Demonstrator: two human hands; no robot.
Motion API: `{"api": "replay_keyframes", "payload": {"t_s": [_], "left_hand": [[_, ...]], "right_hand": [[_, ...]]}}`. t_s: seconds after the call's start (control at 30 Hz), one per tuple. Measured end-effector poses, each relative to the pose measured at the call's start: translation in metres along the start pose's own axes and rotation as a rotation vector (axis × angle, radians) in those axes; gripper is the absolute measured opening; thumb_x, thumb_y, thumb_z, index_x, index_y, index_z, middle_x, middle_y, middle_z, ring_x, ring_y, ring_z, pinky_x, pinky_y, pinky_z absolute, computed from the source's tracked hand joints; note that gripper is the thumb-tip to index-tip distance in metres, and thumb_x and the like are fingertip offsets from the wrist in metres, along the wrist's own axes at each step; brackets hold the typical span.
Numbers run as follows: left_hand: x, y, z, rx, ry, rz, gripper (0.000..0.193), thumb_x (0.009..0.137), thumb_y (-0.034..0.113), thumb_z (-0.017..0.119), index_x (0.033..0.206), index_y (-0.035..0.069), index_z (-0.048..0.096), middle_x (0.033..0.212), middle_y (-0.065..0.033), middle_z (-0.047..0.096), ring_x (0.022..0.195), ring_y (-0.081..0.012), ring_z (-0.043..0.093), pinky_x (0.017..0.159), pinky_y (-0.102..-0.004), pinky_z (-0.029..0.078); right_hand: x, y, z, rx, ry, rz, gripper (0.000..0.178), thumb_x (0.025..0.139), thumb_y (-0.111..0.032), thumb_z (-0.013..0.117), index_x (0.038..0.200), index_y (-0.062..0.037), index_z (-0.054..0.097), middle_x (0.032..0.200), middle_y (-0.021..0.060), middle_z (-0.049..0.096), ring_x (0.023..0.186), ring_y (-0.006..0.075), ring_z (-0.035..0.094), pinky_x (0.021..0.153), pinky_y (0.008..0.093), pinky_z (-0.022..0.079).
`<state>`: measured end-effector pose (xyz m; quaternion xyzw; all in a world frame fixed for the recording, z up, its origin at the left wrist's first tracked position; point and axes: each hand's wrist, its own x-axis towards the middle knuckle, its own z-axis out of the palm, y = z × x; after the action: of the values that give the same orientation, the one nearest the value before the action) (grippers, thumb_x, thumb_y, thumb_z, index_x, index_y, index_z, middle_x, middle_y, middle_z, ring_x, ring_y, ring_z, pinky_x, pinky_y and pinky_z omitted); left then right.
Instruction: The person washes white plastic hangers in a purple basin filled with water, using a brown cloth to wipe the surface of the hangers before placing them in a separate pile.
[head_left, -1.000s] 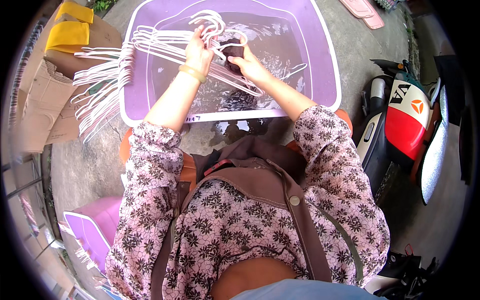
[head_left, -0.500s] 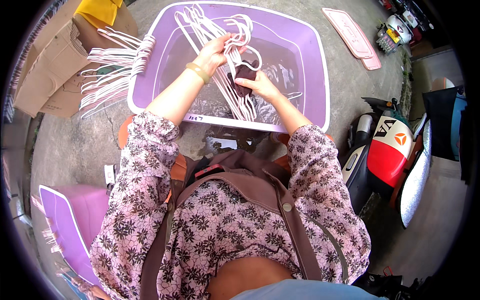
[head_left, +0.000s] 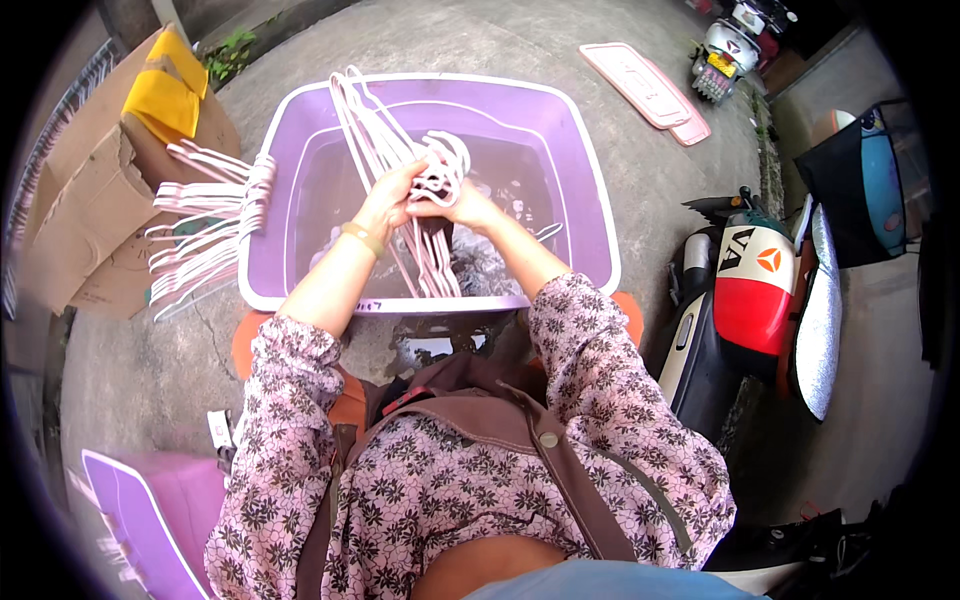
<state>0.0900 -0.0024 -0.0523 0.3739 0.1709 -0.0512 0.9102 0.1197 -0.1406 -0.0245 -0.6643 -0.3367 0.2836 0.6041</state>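
A bundle of white wire clothes hangers slants over the water in a purple tub. My left hand is closed round the bundle just below the hooks, which bunch together above my fingers. Close beside it, my right hand grips the same bundle with a dark cloth pressed against it; most of the cloth is hidden by my hand and the hooks. The hangers' lower ends reach the tub's near rim. A loose hanger end pokes out of the water at the right.
More hangers hang over the tub's left rim. Cardboard boxes with a yellow sheet stand at the left. Another purple tub is at the lower left. A scooter stands at the right, and pink lids lie on the concrete.
My right hand has come up toward the hooks and closer to my left hand, covering more of the dark cloth. The tub now appears lower in the view.
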Motion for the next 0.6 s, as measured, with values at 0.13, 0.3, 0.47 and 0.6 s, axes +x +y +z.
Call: {"api": "replay_keyframes", "payload": {"t_s": [0.13,0.3,0.47,0.6], "left_hand": [[0.009,0.002,-0.005,0.019,-0.016,-0.002,0.030,0.093,0.022,0.045,0.115,0.003,0.054,0.099,-0.0067,0.062,0.083,-0.0165,0.061,0.072,-0.0311,0.052],[0.003,-0.020,0.000,0.134,-0.070,0.082,0.033,0.090,0.030,0.051,0.107,0.004,0.060,0.070,0.0011,0.057,0.055,-0.0076,0.053,0.046,-0.0215,0.042],[-0.005,-0.007,0.024,0.030,0.046,0.345,0.029,0.090,0.028,0.052,0.094,0.000,0.060,0.083,-0.0074,0.063,0.064,-0.0128,0.058,0.056,-0.0262,0.049],[-0.013,0.021,0.033,-0.075,0.067,0.449,0.028,0.091,0.029,0.049,0.080,0.005,0.057,0.077,-0.0078,0.063,0.062,-0.0150,0.059,0.054,-0.0285,0.049]], "right_hand": [[-0.016,0.033,0.002,-0.087,-0.008,-0.171,0.086,0.057,-0.017,0.082,0.128,-0.0004,0.036,0.116,0.0122,0.052,0.108,0.0203,0.048,0.095,0.0318,0.038],[-0.010,0.033,0.000,-0.239,0.161,-0.002,0.081,0.059,-0.015,0.080,0.127,-0.0008,0.037,0.110,0.0142,0.056,0.102,0.0199,0.053,0.089,0.0319,0.042],[-0.016,0.015,0.011,-0.160,0.324,-0.094,0.076,0.060,-0.016,0.076,0.124,-0.0003,0.037,0.113,0.0184,0.055,0.106,0.0269,0.054,0.091,0.0345,0.041],[-0.038,0.015,0.020,-0.324,0.327,-0.028,0.073,0.062,-0.020,0.077,0.121,-0.0003,0.040,0.108,0.0174,0.058,0.101,0.0296,0.057,0.087,0.0360,0.043]]}}
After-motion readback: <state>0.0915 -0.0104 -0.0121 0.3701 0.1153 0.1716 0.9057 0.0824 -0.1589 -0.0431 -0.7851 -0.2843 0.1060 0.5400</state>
